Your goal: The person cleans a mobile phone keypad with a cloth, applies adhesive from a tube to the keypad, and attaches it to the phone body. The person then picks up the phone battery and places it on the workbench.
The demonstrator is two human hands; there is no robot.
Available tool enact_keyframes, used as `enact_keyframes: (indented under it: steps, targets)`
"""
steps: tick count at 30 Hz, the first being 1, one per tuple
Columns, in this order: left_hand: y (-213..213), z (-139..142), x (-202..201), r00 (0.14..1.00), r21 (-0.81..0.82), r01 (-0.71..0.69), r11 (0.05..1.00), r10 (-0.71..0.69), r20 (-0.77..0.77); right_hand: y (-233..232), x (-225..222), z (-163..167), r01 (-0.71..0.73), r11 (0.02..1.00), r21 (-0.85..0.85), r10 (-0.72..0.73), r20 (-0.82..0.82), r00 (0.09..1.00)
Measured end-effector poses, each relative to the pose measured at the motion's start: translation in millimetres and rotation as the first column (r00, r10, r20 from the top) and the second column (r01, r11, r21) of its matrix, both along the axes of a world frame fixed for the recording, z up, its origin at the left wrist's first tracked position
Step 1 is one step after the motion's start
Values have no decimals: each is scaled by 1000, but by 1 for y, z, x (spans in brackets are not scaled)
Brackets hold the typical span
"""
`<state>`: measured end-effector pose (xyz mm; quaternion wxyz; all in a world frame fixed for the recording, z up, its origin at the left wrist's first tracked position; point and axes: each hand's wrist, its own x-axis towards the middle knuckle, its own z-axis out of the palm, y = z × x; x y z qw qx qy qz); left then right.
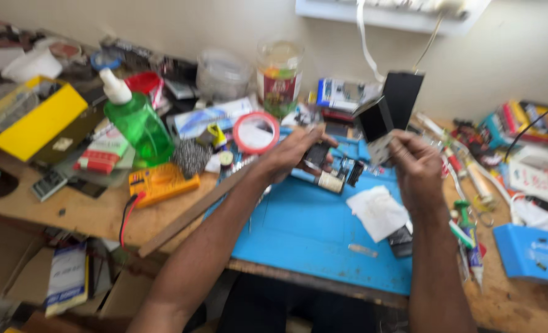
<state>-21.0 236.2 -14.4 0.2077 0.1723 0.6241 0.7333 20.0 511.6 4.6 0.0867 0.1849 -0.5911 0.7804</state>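
Note:
My left hand [292,153] is raised over the blue work mat [311,234] and grips a small dark part [318,154] between thumb and fingers. My right hand [414,165] is closed on a small black device with a flat dark panel [376,118] that sticks up from the fingers. The two hands are a little apart, above the far half of the mat. A white tissue [377,211] lies on the mat below my right hand. The picture is blurred, so small details of the held parts are unclear.
A green bottle [139,123], a yellow meter [162,182] with a red lead, a round red-rimmed mirror [256,132] and a long wooden strip [194,211] lie at the left. Jars stand at the back. Tools, pens and a blue box [530,251] crowd the right side.

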Motion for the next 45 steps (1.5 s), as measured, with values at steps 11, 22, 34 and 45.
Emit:
enact_keyframes:
  steps: [11, 22, 34, 45]
  targets:
    - [4, 6, 7, 998, 51, -33, 998, 30, 49, -13, -3, -7, -134, 875, 465, 47, 194, 980]
    - [5, 16, 13, 998, 13, -67, 998, 67, 17, -23, 2, 1, 31, 777, 629, -114, 93, 989]
    - [4, 17, 14, 1000, -20, -26, 999, 26, 14, -36, 11, 10, 218, 755, 619, -282, 5, 960]
    - [0, 0, 0, 998, 130, -18, 991, 26, -64, -22, 3, 8, 29, 894, 448, -116, 168, 979]
